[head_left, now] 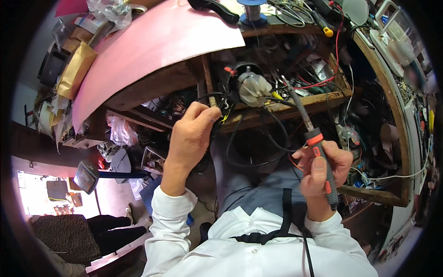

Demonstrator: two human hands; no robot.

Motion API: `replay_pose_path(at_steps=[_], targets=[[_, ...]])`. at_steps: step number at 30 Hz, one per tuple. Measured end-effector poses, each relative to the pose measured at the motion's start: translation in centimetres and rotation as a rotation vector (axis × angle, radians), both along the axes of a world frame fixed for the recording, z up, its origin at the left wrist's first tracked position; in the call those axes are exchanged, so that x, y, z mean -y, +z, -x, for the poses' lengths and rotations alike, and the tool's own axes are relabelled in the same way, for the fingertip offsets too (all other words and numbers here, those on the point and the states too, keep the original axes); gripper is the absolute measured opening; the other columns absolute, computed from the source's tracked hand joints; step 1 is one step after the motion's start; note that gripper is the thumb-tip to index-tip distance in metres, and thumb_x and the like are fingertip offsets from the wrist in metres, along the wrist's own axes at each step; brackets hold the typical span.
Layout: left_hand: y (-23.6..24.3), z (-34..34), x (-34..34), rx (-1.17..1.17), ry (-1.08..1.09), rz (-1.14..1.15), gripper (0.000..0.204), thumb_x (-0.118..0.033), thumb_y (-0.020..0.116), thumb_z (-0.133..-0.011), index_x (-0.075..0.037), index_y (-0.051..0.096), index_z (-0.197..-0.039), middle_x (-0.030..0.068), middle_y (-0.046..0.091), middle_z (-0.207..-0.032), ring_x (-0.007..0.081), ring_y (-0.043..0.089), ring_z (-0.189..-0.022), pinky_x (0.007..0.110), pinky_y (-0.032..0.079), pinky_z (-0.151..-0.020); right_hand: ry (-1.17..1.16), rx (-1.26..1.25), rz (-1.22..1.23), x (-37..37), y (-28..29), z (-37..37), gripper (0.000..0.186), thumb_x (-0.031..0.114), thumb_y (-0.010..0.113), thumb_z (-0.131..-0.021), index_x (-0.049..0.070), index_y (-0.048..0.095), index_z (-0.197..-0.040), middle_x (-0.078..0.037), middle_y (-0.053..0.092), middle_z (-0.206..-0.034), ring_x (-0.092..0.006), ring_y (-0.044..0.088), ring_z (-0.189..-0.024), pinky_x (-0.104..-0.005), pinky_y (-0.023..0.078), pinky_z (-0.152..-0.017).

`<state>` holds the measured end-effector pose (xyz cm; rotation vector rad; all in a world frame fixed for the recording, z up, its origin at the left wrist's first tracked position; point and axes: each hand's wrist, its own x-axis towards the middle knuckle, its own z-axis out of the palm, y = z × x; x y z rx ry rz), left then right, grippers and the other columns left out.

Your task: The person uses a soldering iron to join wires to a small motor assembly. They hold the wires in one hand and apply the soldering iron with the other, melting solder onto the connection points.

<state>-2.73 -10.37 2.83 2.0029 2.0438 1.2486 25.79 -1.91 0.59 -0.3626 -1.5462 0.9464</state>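
Observation:
In my right hand point(325, 168) is a soldering iron point(318, 152) with a grey and red handle. Its metal shaft points up and left, and the tip is over the drawer, to the right of a small motor-like part with pale fan blades point(254, 87). My left hand point(196, 131) is closed in a pinch beside black and yellow wires point(224, 117), left of the bladed part. What sits between its fingertips is too small to make out; a short tan piece point(212, 100) shows just above them. Black cable loops point(235, 152) hang below the bladed part.
An open wooden drawer point(286, 107) full of wires and parts lies ahead. Pink board point(175, 37) covers the bench at upper left. A spool point(252, 11) and a yellow-tipped tool point(326, 31) lie at the back. Another person point(69, 237) is at lower left.

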Motion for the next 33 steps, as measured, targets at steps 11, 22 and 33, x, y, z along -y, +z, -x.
replay_pose_path(at_steps=[11, 22, 33], targets=[[0.32, -0.03, -0.03, -0.012, -0.006, -0.004, 0.023, 0.011, 0.07, -0.094, -0.001, 0.072, -0.114, 0.013, 0.066, -0.098, 0.0278, 0.071, -0.083, 0.033, 0.058, -0.074, -0.07, -0.034, 0.102, 0.1, 0.88, 0.17, 0.037, 0.026, 0.063, -0.104, 0.0, 0.048, -0.126, -0.014, 0.059, -0.088, -0.0151, 0.06, -0.063, -0.0378, 0.064, -0.065], [-0.11, 0.03, 0.15, -0.01, 0.018, 0.005, 0.028, 0.014, 0.072, -0.09, -0.003, 0.073, -0.113, 0.0115, 0.067, -0.099, 0.0251, 0.071, -0.085, 0.031, 0.058, -0.075, -0.001, -0.012, 0.077, -0.36, 0.24, -0.21, 0.034, 0.02, 0.062, -0.106, -0.001, 0.048, -0.129, -0.022, 0.067, -0.098, -0.018, 0.069, -0.071, -0.0281, 0.06, -0.063], [-0.02, -0.01, 0.19, -0.009, 0.009, 0.005, 0.027, 0.014, 0.071, -0.091, -0.002, 0.073, -0.113, 0.0116, 0.068, -0.1, 0.0243, 0.071, -0.085, 0.031, 0.058, -0.075, -0.008, -0.011, 0.108, -0.15, 0.16, -0.12, 0.036, 0.02, 0.064, -0.105, -0.002, 0.048, -0.129, -0.021, 0.065, -0.098, -0.0168, 0.068, -0.07, -0.0292, 0.061, -0.063]])
